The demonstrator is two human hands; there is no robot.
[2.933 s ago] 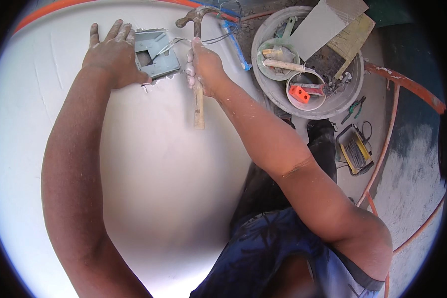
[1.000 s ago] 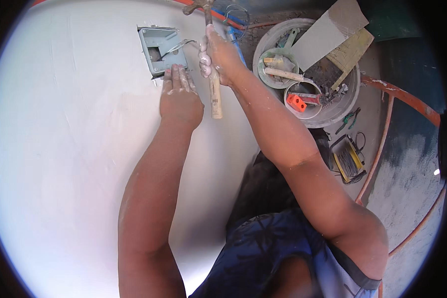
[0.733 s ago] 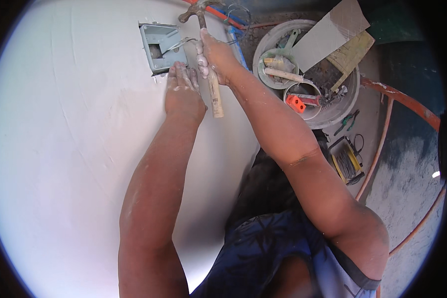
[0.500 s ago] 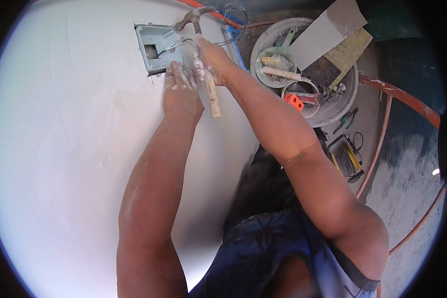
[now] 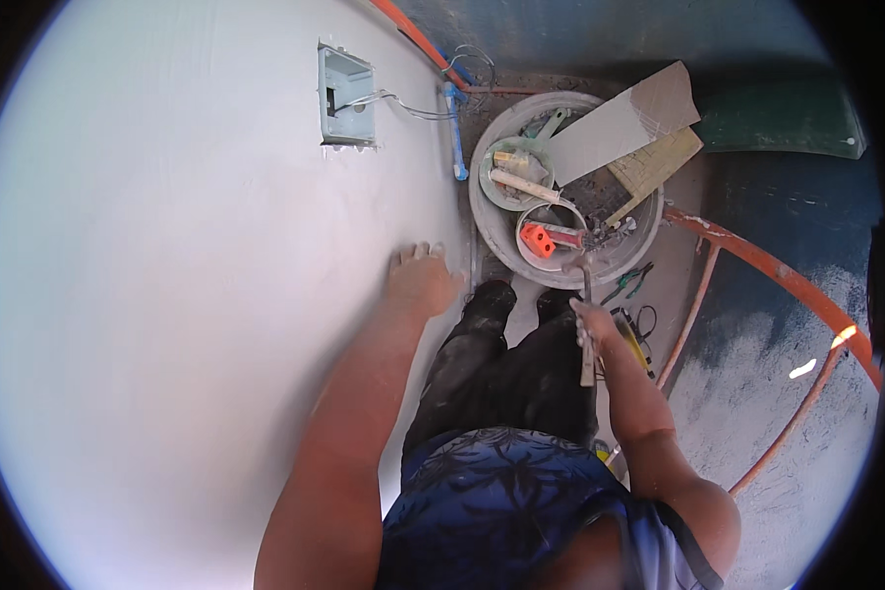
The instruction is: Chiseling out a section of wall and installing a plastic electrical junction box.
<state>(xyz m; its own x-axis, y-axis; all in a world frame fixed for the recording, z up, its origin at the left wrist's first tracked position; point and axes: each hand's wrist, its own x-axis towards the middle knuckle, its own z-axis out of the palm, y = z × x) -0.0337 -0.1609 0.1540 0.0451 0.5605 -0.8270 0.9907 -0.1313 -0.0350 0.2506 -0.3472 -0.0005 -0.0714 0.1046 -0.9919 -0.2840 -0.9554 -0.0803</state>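
My right hand (image 5: 593, 323) grips a claw hammer (image 5: 587, 366) by its handle, low on my right side. The hammer's head points away from me, over the near rim of a large round tub (image 5: 615, 270). My left hand (image 5: 425, 283) rests against the smooth white wall (image 5: 216, 295), fingers apart and holding nothing. Farther up the wall, a pale blue-grey electrical box (image 5: 362, 116) sits in a rectangular cutout. Thin wires (image 5: 418, 110) come out of it and hang to the right. Neither hand touches the box.
Inside the tub are a small bucket (image 5: 486, 187), a white container, a red-handled tool and an orange block (image 5: 538, 240). Two boards (image 5: 624, 123) lean across it. Green-handled pliers (image 5: 627, 282) lie beside it. Orange pipe rails (image 5: 777, 270) run along the right.
Both hands have come away from the electrical box. My left hand has slid nearer along the wall, and my right hand has carried the hammer down and right, beside the tub.
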